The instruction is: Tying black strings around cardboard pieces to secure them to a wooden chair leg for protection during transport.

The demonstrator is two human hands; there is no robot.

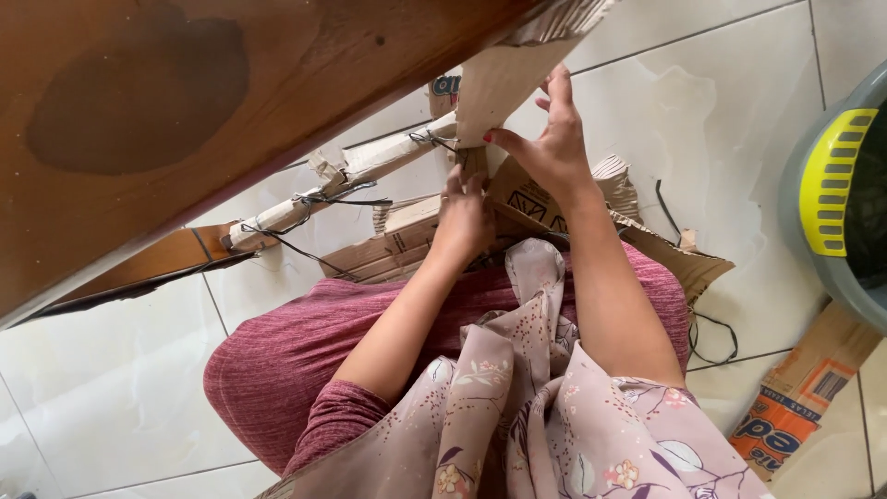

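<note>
On the white tiled floor [702, 120], glossy with thin dark grout lines, we sit with a maroon ribbed skirt and a pale floral scarf across our lap. Toward ten o'clock a brown wooden counter [139, 102] overhangs the scene, its smooth face marked by a darker oval stain. At three o'clock stands a grey plastic bin [806, 231] with a yellow slotted handle; at five o'clock lies a flat printed cardboard box [804, 397], brown with orange and blue.

Item one: our right hand [554, 139], at twelve o'clock, fingers pinched shut on the lower edge of a cardboard sheet [504, 79], plain brown, corrugated at its upper rim, held upright against the counter's edge.

Item two: our left hand [462, 217], just below and beside the right, fingers curled down upon a stack of flattened cardboard pieces [397, 245]; whether it grips or merely presses we cannot tell.

Item three: a long rolled cardboard bundle [351, 180], bound with black wire [319, 199], running from nine o'clock toward the hands.
</note>
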